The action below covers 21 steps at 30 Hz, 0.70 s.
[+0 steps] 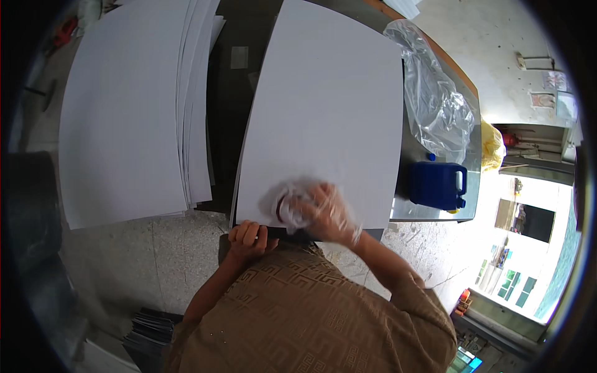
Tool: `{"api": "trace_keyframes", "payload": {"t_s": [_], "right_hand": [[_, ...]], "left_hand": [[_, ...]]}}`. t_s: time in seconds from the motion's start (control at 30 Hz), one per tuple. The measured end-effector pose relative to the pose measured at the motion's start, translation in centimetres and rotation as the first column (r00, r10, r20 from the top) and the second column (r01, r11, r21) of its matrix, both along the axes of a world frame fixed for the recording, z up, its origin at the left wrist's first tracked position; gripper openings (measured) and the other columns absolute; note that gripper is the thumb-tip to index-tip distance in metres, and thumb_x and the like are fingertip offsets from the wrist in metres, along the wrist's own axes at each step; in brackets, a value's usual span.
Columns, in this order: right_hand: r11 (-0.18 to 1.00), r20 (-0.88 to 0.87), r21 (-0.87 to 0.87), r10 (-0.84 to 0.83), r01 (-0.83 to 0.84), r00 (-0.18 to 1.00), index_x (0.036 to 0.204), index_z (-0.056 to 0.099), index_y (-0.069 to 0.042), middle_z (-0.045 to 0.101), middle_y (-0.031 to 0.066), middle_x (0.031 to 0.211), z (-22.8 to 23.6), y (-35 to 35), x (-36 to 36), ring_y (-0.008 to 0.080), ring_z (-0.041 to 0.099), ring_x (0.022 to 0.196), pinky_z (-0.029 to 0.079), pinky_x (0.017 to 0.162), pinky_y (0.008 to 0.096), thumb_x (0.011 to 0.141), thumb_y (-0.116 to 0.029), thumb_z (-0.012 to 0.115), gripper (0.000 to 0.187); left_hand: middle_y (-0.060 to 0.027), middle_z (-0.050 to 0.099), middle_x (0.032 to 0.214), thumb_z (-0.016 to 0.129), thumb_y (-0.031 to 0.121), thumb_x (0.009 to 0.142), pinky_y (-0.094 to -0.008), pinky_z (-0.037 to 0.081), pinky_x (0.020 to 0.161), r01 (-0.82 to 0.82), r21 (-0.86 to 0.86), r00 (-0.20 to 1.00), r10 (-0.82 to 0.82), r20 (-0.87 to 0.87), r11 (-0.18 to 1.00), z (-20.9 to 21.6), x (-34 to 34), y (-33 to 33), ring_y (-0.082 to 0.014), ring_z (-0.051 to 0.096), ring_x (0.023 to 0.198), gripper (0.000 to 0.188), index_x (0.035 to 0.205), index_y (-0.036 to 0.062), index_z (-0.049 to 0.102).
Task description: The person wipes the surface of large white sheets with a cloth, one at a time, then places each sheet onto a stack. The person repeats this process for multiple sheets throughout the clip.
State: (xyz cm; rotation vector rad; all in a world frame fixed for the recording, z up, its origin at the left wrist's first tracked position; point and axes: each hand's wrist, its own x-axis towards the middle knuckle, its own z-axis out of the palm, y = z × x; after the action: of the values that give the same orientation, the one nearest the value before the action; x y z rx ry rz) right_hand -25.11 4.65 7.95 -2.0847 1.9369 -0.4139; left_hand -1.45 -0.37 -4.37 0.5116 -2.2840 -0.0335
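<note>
The bench (pixel 403 210) showed bare metal at its near right corner. Toward its left side lay a stack of white sheets (pixel 127 118), its support hidden. Beside that, apart from it, one broad white board (pixel 326 93) reached the bench's near edge; this was the thing being worked on. A clear plastic bag (pixel 438 112) sprawled along the right edge, and a blue jug (pixel 435 184) lay near the near right corner, with a small blue cap (pixel 431 156) just beyond it.

The right hand (pixel 323 214) was blurred, its fingers seemingly closed on a crumpled pale wad (pixel 292 208) against the board's near part. The left hand (pixel 250 239) was bent over the board's near left corner; whether it pinched or merely rested, I could not tell.

The step in hand looked like wiping the board. The next move seemed to call for a flat, even stroke toward the far edge, with that corner steadied.
</note>
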Motion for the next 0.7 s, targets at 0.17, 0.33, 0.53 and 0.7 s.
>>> {"api": "trace_keyframes", "payload": {"t_s": [0.17,0.33,0.53,0.7], "right_hand": [[0.996,-0.02,-0.05,0.079,-0.08,0.997,0.122,0.066,-0.018,0.06,0.0117,0.116,-0.4,0.3,-1.7,0.0292,0.059,0.102,0.047,0.09,0.0451,0.063,-0.031,0.088,0.064],[0.98,-0.231,-0.18,0.035,-0.078,0.972,0.125,0.064,-0.018,0.064,0.0096,0.118,-2.4,-13.5,-12.9,0.0284,0.059,0.105,0.043,0.098,0.0452,0.071,-0.033,0.083,0.059],[0.922,-0.324,-0.212,-0.38,0.325,0.866,0.124,0.065,-0.013,0.065,0.0174,0.12,-1.0,-34.4,-27.7,0.0368,0.062,0.108,0.05,0.093,0.042,0.093,-0.04,0.061,0.042],[0.899,-0.292,-0.272,-0.418,0.344,0.86,0.124,0.066,-0.013,0.068,0.0179,0.116,-3.2,-35.7,-33.9,0.0373,0.065,0.105,0.052,0.09,0.043,0.091,-0.045,0.064,0.046]], "left_hand": [[-0.0109,0.048,0.115,0.062,0.045,0.091,-0.0423,0.035,0.092,0.061,0.015,0.998,-0.061,0.027,0.998,0.0,0.4,-0.5,-0.0278,0.048,0.106,0.044,0.113,0.0084,0.049],[-0.0066,0.051,0.115,0.059,0.054,0.091,-0.0395,0.037,0.09,-0.029,0.01,1.0,0.029,0.01,1.0,-1.2,1.0,0.9,-0.0239,0.051,0.107,0.044,0.109,0.014,0.054],[-0.0077,0.051,0.114,0.057,0.06,0.092,-0.0422,0.038,0.091,-0.138,0.015,0.99,0.138,0.039,0.99,-0.7,1.2,2.2,-0.0256,0.05,0.107,0.047,0.107,0.0154,0.053],[-0.0099,0.05,0.113,0.055,0.059,0.093,-0.0452,0.037,0.091,-0.113,0.059,0.994,0.113,-0.007,0.992,-0.2,0.5,1.8,-0.027,0.049,0.107,0.049,0.109,0.0125,0.051]]}}
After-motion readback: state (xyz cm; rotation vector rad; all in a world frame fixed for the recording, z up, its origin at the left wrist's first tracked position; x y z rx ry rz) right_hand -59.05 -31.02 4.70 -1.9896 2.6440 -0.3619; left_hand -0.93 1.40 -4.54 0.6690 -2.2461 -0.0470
